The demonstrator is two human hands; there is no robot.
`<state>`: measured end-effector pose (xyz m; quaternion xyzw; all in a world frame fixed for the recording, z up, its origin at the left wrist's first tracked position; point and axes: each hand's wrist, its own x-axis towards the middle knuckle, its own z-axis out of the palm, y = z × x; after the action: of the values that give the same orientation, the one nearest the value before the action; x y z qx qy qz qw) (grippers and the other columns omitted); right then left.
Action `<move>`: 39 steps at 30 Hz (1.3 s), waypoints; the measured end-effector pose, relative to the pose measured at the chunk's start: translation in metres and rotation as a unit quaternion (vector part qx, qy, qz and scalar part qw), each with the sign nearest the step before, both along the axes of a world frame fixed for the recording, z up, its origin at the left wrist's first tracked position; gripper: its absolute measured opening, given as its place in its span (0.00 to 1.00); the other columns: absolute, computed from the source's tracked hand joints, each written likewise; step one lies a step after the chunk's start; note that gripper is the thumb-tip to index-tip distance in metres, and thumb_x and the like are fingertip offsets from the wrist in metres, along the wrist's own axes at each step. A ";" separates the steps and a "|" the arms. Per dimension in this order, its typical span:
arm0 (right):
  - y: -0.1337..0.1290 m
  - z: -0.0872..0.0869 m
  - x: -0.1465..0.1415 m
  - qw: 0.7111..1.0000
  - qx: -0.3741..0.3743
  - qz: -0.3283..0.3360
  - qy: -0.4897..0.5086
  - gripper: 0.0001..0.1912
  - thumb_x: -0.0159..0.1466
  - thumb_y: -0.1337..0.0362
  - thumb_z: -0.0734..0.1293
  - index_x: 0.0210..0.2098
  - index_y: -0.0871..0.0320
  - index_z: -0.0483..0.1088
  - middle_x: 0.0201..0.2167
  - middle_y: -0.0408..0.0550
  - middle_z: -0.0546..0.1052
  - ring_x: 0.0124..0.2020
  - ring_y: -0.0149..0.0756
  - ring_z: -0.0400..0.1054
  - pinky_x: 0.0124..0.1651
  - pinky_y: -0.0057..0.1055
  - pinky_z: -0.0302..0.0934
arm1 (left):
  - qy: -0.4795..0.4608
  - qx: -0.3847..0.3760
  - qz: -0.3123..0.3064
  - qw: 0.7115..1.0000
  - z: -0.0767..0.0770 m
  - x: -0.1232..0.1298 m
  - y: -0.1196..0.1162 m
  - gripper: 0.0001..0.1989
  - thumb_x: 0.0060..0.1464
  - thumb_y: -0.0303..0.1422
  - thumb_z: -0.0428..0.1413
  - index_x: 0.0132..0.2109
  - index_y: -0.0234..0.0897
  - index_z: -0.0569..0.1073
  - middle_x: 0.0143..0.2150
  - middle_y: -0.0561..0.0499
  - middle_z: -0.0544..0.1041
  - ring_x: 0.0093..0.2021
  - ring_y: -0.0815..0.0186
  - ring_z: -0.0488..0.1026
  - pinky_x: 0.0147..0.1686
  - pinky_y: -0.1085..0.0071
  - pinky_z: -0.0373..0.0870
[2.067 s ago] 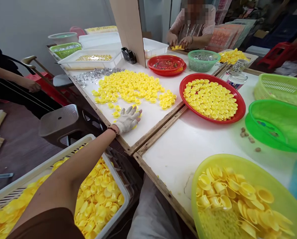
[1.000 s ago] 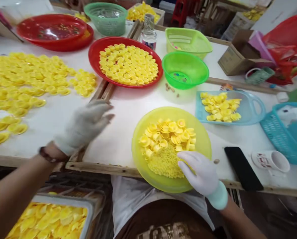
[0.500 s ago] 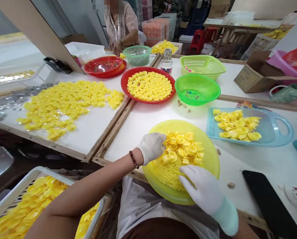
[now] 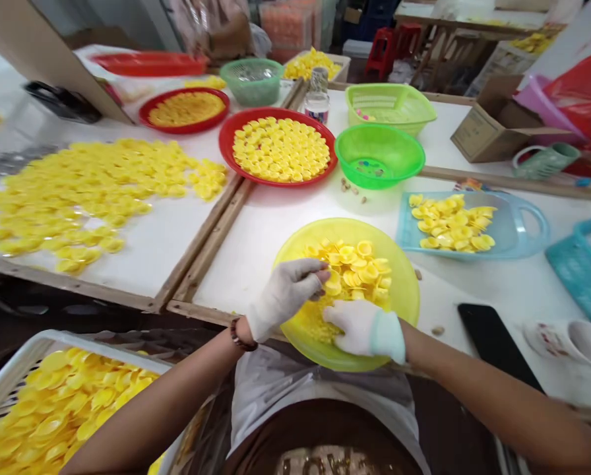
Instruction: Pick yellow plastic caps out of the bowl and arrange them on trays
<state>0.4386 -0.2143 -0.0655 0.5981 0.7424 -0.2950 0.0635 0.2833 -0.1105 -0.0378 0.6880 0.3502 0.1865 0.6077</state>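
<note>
The yellow bowl (image 4: 405, 284) sits at the near edge of the surface (image 4: 241, 264), directly in front of the person. It contains yellow cups (image 4: 367, 269) on the far side and small yellow beads (image 4: 316, 330) on the near side.

Left hand (image 4: 290, 293): gloved, positioned over the left rim of the bowl. The bare fingertips are drawn together and meet the edge of one cup; whether they grip it cannot be told.

Right hand (image 4: 359, 328): gloved, inside the near part of the bowl, beside the beads. The fingers are bent and their tips are hidden; whether they are clenched or grasping anything cannot be told.

Right of the bowl: a blue tray (image 4: 510, 231) carries more cups. A phone (image 4: 496, 343) lies nearer, with a mug (image 4: 547, 338) beside it.

Far side: a red tray (image 4: 329, 168) holds cups in close rows. A green bowl (image 4: 411, 161) stands to its right.

Left: loose cups (image 4: 102, 175) cover much of the adjoining surface. Below the near edge, a white crate (image 4: 21, 359) contains yellow pieces.
</note>
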 end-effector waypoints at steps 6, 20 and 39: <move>-0.006 0.012 0.027 0.983 0.092 -0.070 0.145 0.07 0.61 0.71 0.63 0.37 0.58 0.72 0.36 0.47 0.78 0.37 0.36 0.69 0.42 0.31 0.60 | 0.001 0.019 0.008 1.000 -0.020 0.000 0.007 0.18 0.60 0.45 0.57 0.39 0.31 0.78 0.26 0.51 0.75 0.27 0.68 0.73 0.30 0.74 0.73; -0.018 0.034 0.031 0.925 0.312 -0.128 0.177 0.09 0.70 0.69 0.61 0.46 0.59 0.72 0.41 0.49 0.78 0.45 0.39 0.71 0.50 0.35 0.64 | -0.011 -0.062 -0.025 0.998 -0.012 0.008 -0.005 0.19 0.56 0.45 0.60 0.36 0.31 0.77 0.29 0.49 0.76 0.30 0.67 0.75 0.34 0.73 0.77; -0.014 0.009 0.004 0.996 0.017 -0.010 -0.088 0.15 0.66 0.56 0.64 0.47 0.57 0.71 0.46 0.54 0.74 0.42 0.47 0.73 0.41 0.37 0.61 | 0.222 0.308 0.260 0.888 0.013 -0.113 0.104 0.13 0.64 0.40 0.50 0.42 0.35 0.72 0.35 0.48 0.77 0.35 0.64 0.74 0.38 0.69 0.72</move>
<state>0.4425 -0.2284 -0.0568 0.6303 0.7328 -0.2288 0.1155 0.1702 -0.0070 -0.0246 0.7481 0.5674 0.2790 0.2015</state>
